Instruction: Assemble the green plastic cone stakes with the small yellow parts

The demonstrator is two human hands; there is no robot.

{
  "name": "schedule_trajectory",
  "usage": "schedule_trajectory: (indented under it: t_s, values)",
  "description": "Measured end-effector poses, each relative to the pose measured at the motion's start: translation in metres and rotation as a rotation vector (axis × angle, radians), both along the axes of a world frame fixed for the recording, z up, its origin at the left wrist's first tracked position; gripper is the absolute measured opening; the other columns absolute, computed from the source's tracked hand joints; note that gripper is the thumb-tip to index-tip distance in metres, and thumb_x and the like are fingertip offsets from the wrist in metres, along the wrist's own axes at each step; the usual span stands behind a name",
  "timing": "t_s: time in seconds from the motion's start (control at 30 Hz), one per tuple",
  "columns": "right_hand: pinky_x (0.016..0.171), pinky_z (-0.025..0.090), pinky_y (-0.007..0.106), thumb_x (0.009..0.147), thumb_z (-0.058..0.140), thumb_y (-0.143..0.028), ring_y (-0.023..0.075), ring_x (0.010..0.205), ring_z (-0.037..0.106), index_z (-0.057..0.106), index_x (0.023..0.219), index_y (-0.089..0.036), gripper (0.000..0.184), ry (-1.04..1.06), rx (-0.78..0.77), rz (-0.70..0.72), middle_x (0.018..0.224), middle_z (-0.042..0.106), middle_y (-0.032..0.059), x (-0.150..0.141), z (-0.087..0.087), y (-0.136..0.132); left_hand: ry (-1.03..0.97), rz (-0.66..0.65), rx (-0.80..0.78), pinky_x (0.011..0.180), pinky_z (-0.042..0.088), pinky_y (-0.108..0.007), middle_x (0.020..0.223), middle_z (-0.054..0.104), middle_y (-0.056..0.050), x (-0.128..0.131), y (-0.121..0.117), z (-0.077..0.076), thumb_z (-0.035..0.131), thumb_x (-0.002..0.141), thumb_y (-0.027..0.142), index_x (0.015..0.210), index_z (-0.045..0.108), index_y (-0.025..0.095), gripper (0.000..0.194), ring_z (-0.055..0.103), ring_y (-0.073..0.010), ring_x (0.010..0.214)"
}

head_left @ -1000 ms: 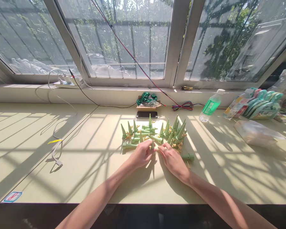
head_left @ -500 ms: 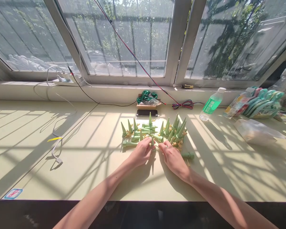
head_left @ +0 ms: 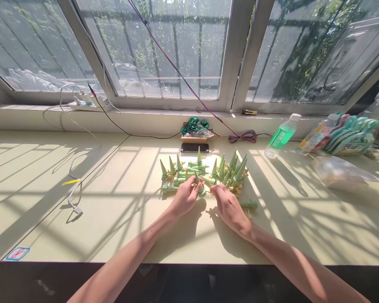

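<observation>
My left hand (head_left: 185, 197) is closed on a green cone-shaped piece (head_left: 198, 183), its point tilted up and leftward. Just to the right, my right hand (head_left: 230, 207) is pinched shut; a small yellowish bit seems to show at its fingertips, too small to name. A gap separates the two hands. Beyond them stand several green cones (head_left: 233, 159) in two groups, small yellow-tan pieces (head_left: 239, 191) around their bases. Ribbed green tubes (head_left: 169, 188) lie between and beside the groups. Another green tube (head_left: 249, 204) rests right of my right hand.
A black phone (head_left: 195, 147) lies behind the cones, before a small box (head_left: 197, 136) of green material. To the right are a green-labelled bottle (head_left: 281, 136), a plastic bag (head_left: 341, 173) and coiled cable (head_left: 244, 136). A white cable (head_left: 76, 198) trails at left.
My left hand has lifted slightly away from the table and tipped the green cone leftward. My right hand has drawn a little apart from it, still pinched.
</observation>
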State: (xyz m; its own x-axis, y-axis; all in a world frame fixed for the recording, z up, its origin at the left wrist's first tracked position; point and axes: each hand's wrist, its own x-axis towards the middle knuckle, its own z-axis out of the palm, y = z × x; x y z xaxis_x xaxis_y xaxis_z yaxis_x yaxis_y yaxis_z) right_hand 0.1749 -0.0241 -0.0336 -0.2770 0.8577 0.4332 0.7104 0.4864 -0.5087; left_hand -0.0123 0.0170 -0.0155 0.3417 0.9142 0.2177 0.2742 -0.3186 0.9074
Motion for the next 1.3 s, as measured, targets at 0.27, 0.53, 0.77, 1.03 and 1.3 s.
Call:
schedule_trajectory:
  t_s: [0.27,0.53,0.77,1.03,1.3]
  values:
    - [0.069,0.05,0.029,0.098,0.035,-0.006,0.019,0.079,0.062,0.057,0.108,-0.019,0.027,0.115,0.017,0.043,0.099,0.062,0.0085,-0.002,-0.001,0.001,-0.036,-0.025,0.03,0.05,0.037,-0.023,0.071,0.05,0.001,0.003,-0.003,0.004,0.045,0.099,0.034,0.101,0.056,0.017,0.02,0.043,-0.0103,0.058]
    - [0.066,0.047,0.028,0.104,0.031,-0.015,0.0169,0.072,0.055,0.054,0.101,-0.02,0.024,0.18,0.091,0.029,0.085,0.057,0.0038,-0.002,0.007,-0.001,-0.024,-0.12,0.076,0.048,0.039,-0.029,0.074,0.054,-0.004,0.003,-0.009,0.014,0.054,0.096,0.039,0.085,0.057,0.02,0.022,0.05,-0.0161,0.062]
    - [0.067,0.048,0.029,0.105,0.033,-0.019,0.0162,0.071,0.057,0.054,0.105,-0.02,0.021,0.249,0.104,0.014,0.085,0.061,0.0035,-0.002,0.011,-0.002,-0.06,-0.195,0.041,0.049,0.039,-0.024,0.076,0.054,-0.003,0.003,-0.013,0.017,0.057,0.096,0.037,0.089,0.061,0.017,0.021,0.05,-0.0124,0.061]
    - [0.068,0.05,0.029,0.104,0.036,-0.021,0.0166,0.071,0.061,0.056,0.106,-0.021,0.02,0.3,0.08,0.019,0.082,0.063,0.0033,-0.002,0.008,-0.002,-0.102,-0.188,-0.023,0.05,0.041,-0.022,0.073,0.054,-0.002,0.004,-0.013,0.017,0.062,0.093,0.045,0.089,0.064,0.012,0.033,0.05,-0.0104,0.061]
    - [0.071,0.053,0.028,0.102,0.045,-0.026,0.0171,0.076,0.067,0.059,0.114,-0.019,0.02,0.327,0.011,0.05,0.097,0.07,0.0077,-0.004,0.016,-0.006,-0.221,-0.162,-0.166,0.044,0.034,-0.018,0.069,0.053,0.0,0.002,-0.006,0.014,0.069,0.088,0.05,0.089,0.064,0.011,0.039,0.045,-0.0066,0.053]
